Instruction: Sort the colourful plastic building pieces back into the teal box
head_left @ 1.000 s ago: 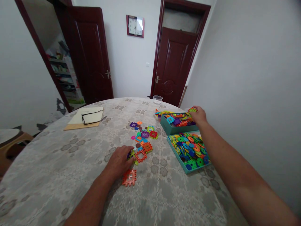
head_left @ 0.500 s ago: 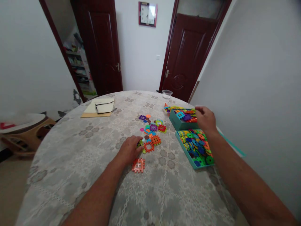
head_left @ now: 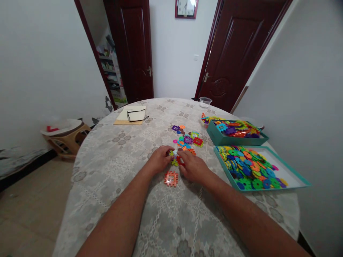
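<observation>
My left hand point(head_left: 160, 159) is closed on a yellow-green plastic building piece point(head_left: 174, 162) at the near end of a group of joined or touching pieces. Facing it, my right hand point(head_left: 194, 166) pinches a red plastic building piece point(head_left: 180, 161), partly hidden by the fingers. Just below both hands lies an orange square window piece point(head_left: 170, 179), flat on the cloth. Beyond the fingers run several coloured pieces, among them a purple square point(head_left: 188, 140) and a red one point(head_left: 198, 141). Whether they interlock is too small to tell.
On the right, a teal box point(head_left: 222, 137) full of pieces stands behind a shallow teal lid point(head_left: 297, 181) holding many notched discs. A clear plastic bowl point(head_left: 205, 102) sits at the far edge. Glasses point(head_left: 136, 116) rest on a notebook point(head_left: 122, 120) at the far left.
My right hand has come from the teal box leftward to beside my left hand, with a red piece in its fingers. My left hand stays by the group. The view has turned left.
</observation>
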The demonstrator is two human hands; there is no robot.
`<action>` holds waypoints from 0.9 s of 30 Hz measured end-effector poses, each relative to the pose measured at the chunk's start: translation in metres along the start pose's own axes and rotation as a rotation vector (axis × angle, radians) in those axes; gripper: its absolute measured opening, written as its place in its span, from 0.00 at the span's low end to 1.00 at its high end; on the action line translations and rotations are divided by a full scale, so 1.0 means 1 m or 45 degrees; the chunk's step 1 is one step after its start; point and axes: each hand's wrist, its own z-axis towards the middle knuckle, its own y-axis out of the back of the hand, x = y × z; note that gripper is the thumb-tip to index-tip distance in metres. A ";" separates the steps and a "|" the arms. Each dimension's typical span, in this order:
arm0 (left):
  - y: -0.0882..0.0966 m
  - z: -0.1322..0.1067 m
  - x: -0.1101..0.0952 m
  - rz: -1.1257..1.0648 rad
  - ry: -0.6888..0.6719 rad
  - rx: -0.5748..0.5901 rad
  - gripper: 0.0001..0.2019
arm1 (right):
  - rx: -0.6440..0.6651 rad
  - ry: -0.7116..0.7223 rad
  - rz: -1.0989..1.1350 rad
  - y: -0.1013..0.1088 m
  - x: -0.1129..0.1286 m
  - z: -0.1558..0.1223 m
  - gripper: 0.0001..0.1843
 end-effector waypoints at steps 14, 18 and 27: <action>0.002 -0.006 -0.016 -0.481 0.178 0.156 0.24 | -0.386 0.130 0.367 -0.023 -0.004 -0.004 0.33; 0.002 -0.007 -0.019 -0.527 0.064 0.311 0.28 | -0.399 0.131 0.389 -0.026 0.000 -0.003 0.34; -0.003 -0.005 -0.012 -0.327 0.090 0.126 0.34 | -0.613 -0.172 0.189 -0.016 -0.023 -0.003 0.29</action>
